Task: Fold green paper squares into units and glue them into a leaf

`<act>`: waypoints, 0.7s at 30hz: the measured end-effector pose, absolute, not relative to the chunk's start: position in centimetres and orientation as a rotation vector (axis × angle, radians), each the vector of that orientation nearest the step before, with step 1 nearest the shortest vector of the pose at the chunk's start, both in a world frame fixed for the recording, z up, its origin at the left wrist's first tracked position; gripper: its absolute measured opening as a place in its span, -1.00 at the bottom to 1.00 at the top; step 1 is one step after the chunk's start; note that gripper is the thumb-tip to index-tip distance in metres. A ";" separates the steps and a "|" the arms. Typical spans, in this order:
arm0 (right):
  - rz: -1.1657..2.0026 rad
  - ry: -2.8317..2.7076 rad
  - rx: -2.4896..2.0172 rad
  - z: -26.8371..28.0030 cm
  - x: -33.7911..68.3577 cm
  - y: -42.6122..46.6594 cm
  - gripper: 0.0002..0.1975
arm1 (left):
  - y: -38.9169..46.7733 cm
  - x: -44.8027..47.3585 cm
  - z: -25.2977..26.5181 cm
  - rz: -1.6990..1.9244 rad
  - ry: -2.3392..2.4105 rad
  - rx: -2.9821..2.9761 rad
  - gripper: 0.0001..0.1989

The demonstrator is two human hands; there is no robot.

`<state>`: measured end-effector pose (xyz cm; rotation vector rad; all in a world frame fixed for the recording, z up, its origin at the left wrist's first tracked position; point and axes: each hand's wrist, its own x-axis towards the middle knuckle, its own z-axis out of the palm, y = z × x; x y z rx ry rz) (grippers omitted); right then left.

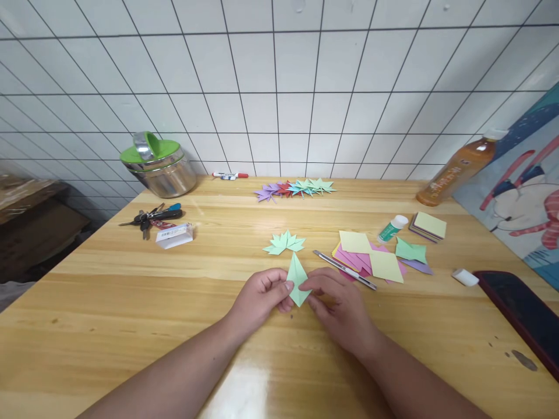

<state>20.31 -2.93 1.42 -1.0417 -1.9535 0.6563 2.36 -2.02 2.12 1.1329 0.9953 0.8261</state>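
White wall tiles (297,116) stand along the far edge of the wooden table (131,326), whose left edge slants from 8 toward 11 o'clock. Directions are taken from the folded green paper (298,278), held upright at the near middle of the table.

At 10 to 11, a steel pot (170,180) with a green lid sits close to the left edge and the wall; nearer, toward 10, are keys (152,220) and a small white box (174,235). A wide stretch of bare wood lies between these and the left hand (264,294), which pinches the paper's left side between thumb and fingers. A marker (230,176) lies by the wall at 11.

At 12, a green fan-shaped fold (285,242) lies just beyond the paper's tip, leaving little room; farther back is a row of coloured folds (288,189).

The right hand (343,308) touches the paper's right side with curled fingers; I cannot tell whether it grips. Room is tight at 1 to 2: a cutter (327,259) lies on loose sheets (386,266), just beside that hand. Toward 2 come a glue stick (388,231), a paper stack (428,226) and a bottle (458,169). At 3, an eraser (465,277) touches or nearly touches a phone (519,314).
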 end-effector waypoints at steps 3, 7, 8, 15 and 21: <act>0.680 -1.929 -1.068 1.4 20.3 -2.9 -0.80 | -2.1 2.5 2.0 0.819 1.011 1.150 -0.72; 0.792 -1.840 -1.099 1.5 20.3 -2.8 -0.83 | -2.2 2.6 1.8 0.835 1.047 1.143 -0.74; 0.829 -1.810 -1.098 1.5 20.2 -2.8 -0.83 | -2.2 2.6 1.8 0.837 1.048 1.142 -0.74; 1.026 -1.648 -1.143 1.7 20.1 -2.7 -0.98 | -2.0 2.3 1.7 0.814 0.986 1.139 -0.73; 1.251 -1.396 -1.172 1.6 19.8 -2.6 -0.87 | -2.5 2.6 1.7 0.840 1.000 1.300 -0.73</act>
